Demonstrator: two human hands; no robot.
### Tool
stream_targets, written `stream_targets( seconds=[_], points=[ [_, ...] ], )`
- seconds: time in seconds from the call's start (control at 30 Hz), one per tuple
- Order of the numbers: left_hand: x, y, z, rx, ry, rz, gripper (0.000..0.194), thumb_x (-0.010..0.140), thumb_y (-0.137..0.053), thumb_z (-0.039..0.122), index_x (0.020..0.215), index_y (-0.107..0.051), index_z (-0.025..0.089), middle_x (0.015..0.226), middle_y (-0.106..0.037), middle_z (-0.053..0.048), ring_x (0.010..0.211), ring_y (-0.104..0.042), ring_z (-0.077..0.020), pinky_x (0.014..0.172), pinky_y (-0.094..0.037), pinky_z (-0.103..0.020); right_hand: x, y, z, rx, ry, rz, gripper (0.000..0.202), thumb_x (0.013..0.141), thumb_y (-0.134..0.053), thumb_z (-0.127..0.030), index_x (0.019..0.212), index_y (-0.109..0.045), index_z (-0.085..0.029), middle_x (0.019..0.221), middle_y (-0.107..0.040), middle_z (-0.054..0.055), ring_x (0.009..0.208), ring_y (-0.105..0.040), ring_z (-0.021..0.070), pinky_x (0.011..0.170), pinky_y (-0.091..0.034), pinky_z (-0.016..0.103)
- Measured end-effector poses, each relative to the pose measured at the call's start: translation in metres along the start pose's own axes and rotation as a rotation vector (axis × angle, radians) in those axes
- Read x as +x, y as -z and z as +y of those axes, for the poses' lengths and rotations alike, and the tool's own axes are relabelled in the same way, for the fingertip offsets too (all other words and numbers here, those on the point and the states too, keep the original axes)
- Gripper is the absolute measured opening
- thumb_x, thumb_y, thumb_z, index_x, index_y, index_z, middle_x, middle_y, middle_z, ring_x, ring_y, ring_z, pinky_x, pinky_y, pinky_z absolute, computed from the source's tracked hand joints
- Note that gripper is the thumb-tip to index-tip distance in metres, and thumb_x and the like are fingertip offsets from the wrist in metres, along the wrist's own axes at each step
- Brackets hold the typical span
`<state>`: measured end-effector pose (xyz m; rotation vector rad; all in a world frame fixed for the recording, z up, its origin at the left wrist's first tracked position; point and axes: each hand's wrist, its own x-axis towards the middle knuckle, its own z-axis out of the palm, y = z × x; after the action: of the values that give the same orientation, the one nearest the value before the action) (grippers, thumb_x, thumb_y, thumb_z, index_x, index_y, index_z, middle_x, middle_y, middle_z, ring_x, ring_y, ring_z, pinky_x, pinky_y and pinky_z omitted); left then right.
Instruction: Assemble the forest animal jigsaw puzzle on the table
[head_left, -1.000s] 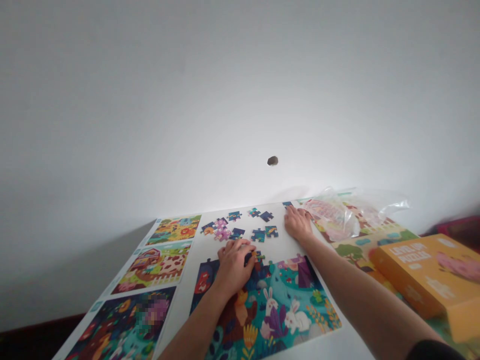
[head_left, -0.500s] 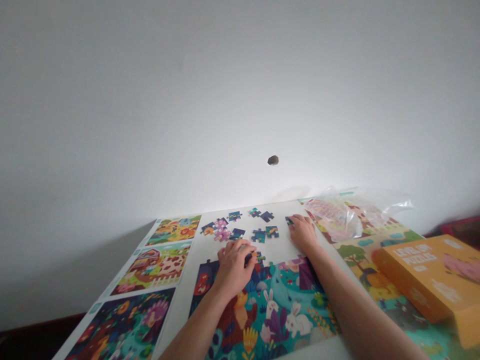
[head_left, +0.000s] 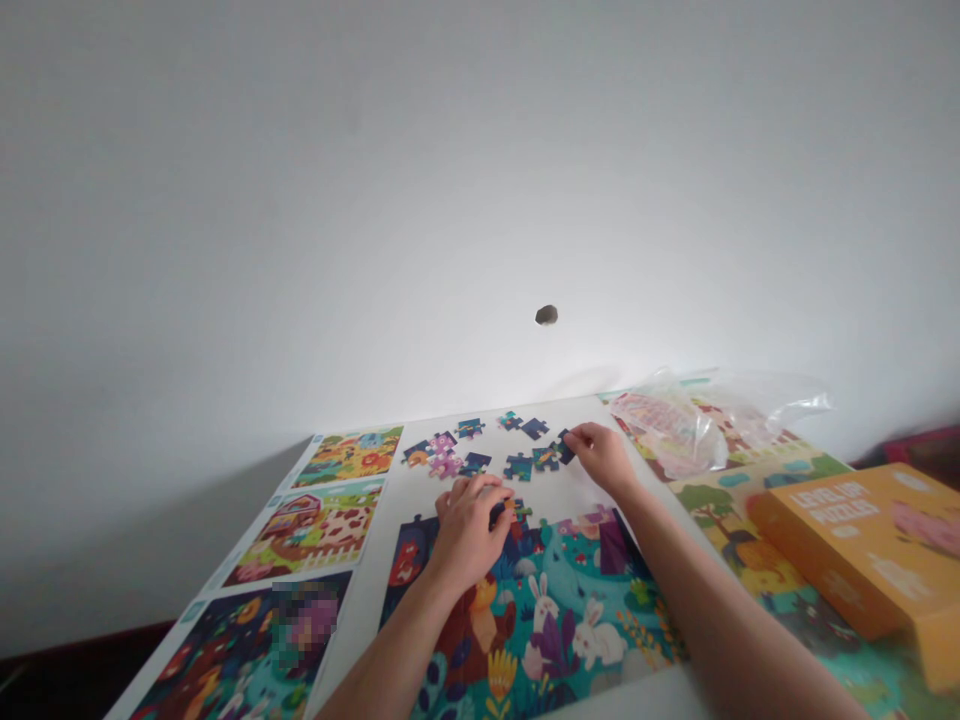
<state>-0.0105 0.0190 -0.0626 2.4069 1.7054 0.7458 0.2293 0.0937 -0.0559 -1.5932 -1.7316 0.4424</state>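
A pale wall [head_left: 480, 180] is rising before you, and a white surface [head_left: 574, 490] is running up to it. A partly built puzzle [head_left: 566, 580] showing two white rabbits is lying on it, partly under your forearms; an orange box [head_left: 862, 540] is sitting to the right. Your left hand [head_left: 472, 525] is curving over the puzzle's far edge; whether it is gripping anything, I cannot tell. Your right hand [head_left: 604, 455], near the loose pieces [head_left: 519, 467] lying beyond the puzzle, is pinching a dark piece [head_left: 567, 447].
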Motion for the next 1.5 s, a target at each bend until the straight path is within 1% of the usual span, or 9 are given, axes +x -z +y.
stream_targets(
  seconds=[0.1,0.17,0.27,0.4,0.53,0.8,1.0,1.27,1.5],
  points=[
    [0.000,0.001,0.002,0.003,0.006,0.000,0.020,0.086,-0.056,0.024,0.099,-0.069,0.030,0.115,-0.063,-0.002,0.108,-0.054,-0.0250,0.092,-0.037,-0.042,-0.008,-0.006,-0.012,0.294,0.149,-0.283,0.027,0.082,-0.060,-0.039,0.075,-0.071,-0.015,0.066,-0.064,0.001,0.064,-0.055,0.0144,0.063,-0.040,0.025],
    [0.000,0.002,0.002,0.007,0.012,-0.008,0.020,0.086,-0.056,0.023,0.100,-0.069,0.030,0.116,-0.063,-0.003,0.108,-0.054,-0.0254,0.092,-0.037,-0.043,-0.012,-0.013,-0.016,0.369,0.196,-0.435,0.025,0.077,-0.067,-0.039,0.073,-0.072,-0.015,0.063,-0.063,0.000,0.060,-0.051,0.0126,0.058,-0.039,0.023],
    [0.001,0.003,0.002,0.004,0.018,-0.023,0.022,0.085,-0.057,0.022,0.101,-0.069,0.029,0.117,-0.062,-0.004,0.110,-0.053,-0.0264,0.092,-0.038,-0.043,-0.016,-0.022,-0.017,0.351,0.241,-0.511,0.020,0.072,-0.073,-0.036,0.076,-0.075,-0.016,0.064,-0.063,0.000,0.058,-0.049,0.0117,0.055,-0.037,0.023],
    [0.001,0.002,0.001,-0.010,0.016,-0.023,0.022,0.085,-0.057,0.023,0.102,-0.070,0.029,0.117,-0.062,-0.004,0.110,-0.053,-0.0267,0.092,-0.037,-0.044,-0.016,-0.026,-0.016,0.286,0.270,-0.509,0.021,0.075,-0.072,-0.036,0.084,-0.077,-0.018,0.068,-0.066,0.001,0.060,-0.052,0.0128,0.056,-0.038,0.023],
    [0.000,0.003,0.002,-0.035,0.006,-0.015,0.022,0.083,-0.058,0.019,0.098,-0.071,0.029,0.116,-0.063,-0.003,0.111,-0.053,-0.0260,0.092,-0.037,-0.044,-0.016,-0.025,-0.017,0.258,0.318,-0.494,0.022,0.077,-0.071,-0.037,0.088,-0.077,-0.019,0.074,-0.069,0.002,0.064,-0.054,0.0137,0.060,-0.041,0.024],
    [0.000,0.006,0.005,-0.070,-0.033,-0.019,0.018,0.081,-0.061,0.019,0.090,-0.073,0.028,0.116,-0.064,-0.004,0.112,-0.053,-0.0255,0.095,-0.036,-0.043,-0.016,-0.025,-0.020,0.280,0.453,-0.479,0.030,0.085,-0.063,-0.046,0.088,-0.077,-0.019,0.075,-0.070,0.004,0.073,-0.058,0.0166,0.071,-0.043,0.027],
    [0.001,0.008,0.007,-0.086,-0.034,-0.032,0.016,0.080,-0.062,0.019,0.087,-0.074,0.028,0.115,-0.064,-0.003,0.111,-0.054,-0.0253,0.095,-0.037,-0.043,-0.016,-0.023,-0.022,0.292,0.473,-0.477,0.032,0.086,-0.061,-0.047,0.086,-0.078,-0.019,0.072,-0.069,0.005,0.070,-0.057,0.0164,0.071,-0.043,0.028],
    [0.000,0.008,0.006,-0.108,-0.044,-0.028,0.017,0.080,-0.062,0.018,0.087,-0.074,0.028,0.112,-0.064,-0.004,0.109,-0.055,-0.0248,0.095,-0.038,-0.041,-0.015,-0.027,-0.016,0.260,0.467,-0.475,0.029,0.086,-0.061,-0.044,0.085,-0.077,-0.020,0.073,-0.068,0.004,0.072,-0.058,0.0161,0.072,-0.044,0.027],
    [0.000,0.007,0.006,-0.098,-0.045,-0.025,0.018,0.080,-0.062,0.018,0.087,-0.074,0.030,0.113,-0.064,-0.002,0.110,-0.054,-0.0249,0.096,-0.037,-0.044,-0.015,-0.026,-0.016,0.248,0.488,-0.462,0.026,0.085,-0.062,-0.040,0.083,-0.078,-0.020,0.070,-0.066,0.004,0.070,-0.056,0.0154,0.071,-0.043,0.026]
  ],
)
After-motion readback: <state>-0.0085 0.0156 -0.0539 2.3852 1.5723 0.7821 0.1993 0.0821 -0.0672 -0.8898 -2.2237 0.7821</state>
